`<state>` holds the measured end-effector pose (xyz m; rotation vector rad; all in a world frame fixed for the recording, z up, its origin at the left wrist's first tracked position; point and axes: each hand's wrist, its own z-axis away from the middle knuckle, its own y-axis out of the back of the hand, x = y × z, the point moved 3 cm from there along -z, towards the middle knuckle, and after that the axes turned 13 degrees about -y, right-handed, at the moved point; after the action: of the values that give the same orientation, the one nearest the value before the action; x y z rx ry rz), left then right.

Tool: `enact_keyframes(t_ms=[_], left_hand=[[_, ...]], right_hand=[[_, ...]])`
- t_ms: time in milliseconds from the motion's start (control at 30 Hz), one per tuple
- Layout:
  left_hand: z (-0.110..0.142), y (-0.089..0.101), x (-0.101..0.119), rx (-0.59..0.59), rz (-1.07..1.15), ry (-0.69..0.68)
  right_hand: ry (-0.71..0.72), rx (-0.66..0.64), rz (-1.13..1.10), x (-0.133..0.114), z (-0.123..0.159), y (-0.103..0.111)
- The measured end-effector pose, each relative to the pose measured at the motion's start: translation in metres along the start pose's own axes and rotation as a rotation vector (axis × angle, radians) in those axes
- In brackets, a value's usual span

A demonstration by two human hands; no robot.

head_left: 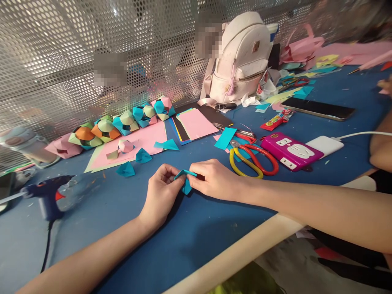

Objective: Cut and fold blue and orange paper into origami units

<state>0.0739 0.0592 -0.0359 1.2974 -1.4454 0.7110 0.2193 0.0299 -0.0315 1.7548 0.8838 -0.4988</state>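
Both hands meet over the blue table on a small folded piece of blue paper. My left hand pinches its left side with curled fingers. My right hand grips its right side, fingers closed over the fold. Loose folded blue paper pieces lie just beyond the hands, near sheets of pink paper.
A row of folded paper balls lines the perforated metal screen. Red and yellow scissors, a pink power strip, a power bank, a phone, a white backpack and a glue gun lie about. Another person's arm rests at right.
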Motion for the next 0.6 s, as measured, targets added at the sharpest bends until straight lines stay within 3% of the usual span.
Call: enact_keyframes(t_ms=[200, 600], left_hand=[[0.002, -0.001, -0.001, -0.04, 0.064, 0.025], [0.004, 0.002, -0.002, -0.074, -0.033, -0.01]], right_hand=[[-0.025, 0.006, 0.054, 0.007, -0.002, 0.002], [0.018, 0.057, 0.118, 0.011, -0.005, 0.006]])
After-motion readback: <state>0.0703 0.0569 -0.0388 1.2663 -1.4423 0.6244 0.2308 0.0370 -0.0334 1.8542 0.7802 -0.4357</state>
